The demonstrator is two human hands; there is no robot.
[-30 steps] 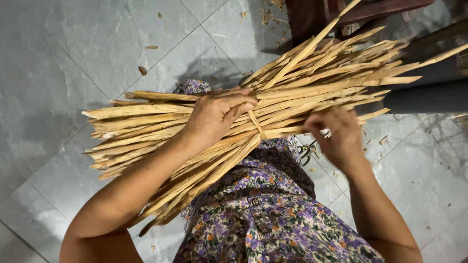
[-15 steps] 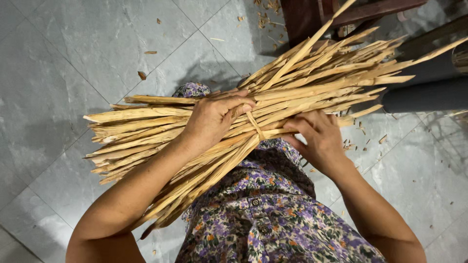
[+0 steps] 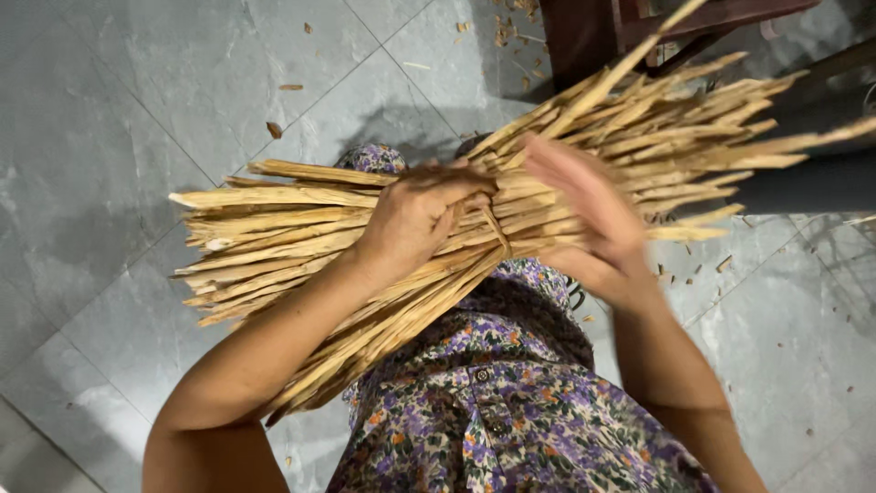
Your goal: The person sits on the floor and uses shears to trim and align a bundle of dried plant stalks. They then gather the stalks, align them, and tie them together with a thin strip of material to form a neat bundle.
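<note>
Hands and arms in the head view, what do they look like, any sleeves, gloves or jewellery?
Both forearms are bare to above the elbow, with no sleeves in view. The left hand and right hand wear no gloves, and no rings, bracelets or watch can be seen. The right hand is slightly blurred. Below them the person wears a garment with a purple floral print and small buttons.

The floor [image 3: 137, 110] was of large grey tiles — small wood chips [image 3: 274, 130] lay scattered — and dark wooden furniture [image 3: 593, 32] stood above.

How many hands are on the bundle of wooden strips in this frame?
2. The left hand clasps the bundle of wooden strips near its middle; the right hand lies open against it just beside.
</note>
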